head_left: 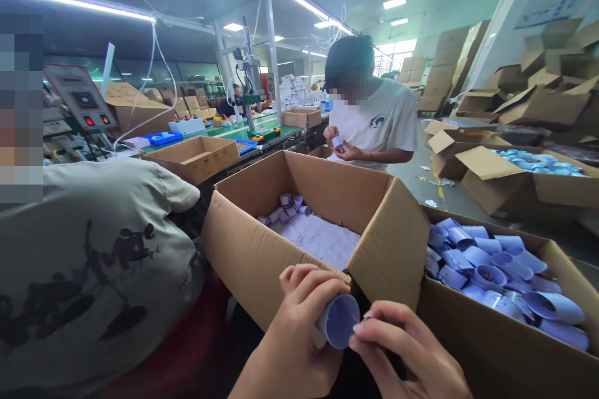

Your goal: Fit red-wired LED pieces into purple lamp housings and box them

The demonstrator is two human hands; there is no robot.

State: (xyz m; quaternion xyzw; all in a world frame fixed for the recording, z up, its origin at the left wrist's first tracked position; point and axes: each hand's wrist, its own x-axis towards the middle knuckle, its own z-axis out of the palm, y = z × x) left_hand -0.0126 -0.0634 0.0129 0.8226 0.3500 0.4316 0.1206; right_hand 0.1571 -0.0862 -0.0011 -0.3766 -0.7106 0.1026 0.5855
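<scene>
My left hand (304, 318) is wrapped round a pale lavender plastic cylinder (340, 328), whose round mouth faces toward me and to the right. Beside that mouth, my right hand (402, 346) has its thumb and fingertips pinched together. A thin reddish strand that looks like a wire (352, 317) runs from inside the cylinder to those fingertips. Just beyond my hands stands an open cardboard box (253, 262); similar cylinders (285, 209) lie in its far left corner beside a flat white layer (322, 240).
At right, another cardboard box (468, 324) is heaped with cylinders (491, 262). A co-worker in a white shirt (388, 112) stands across, holding a small white piece (337, 142). Another person's grey shirt (93, 249) is close on the left. Behind are a green workbench (292, 132) and a press (253, 81).
</scene>
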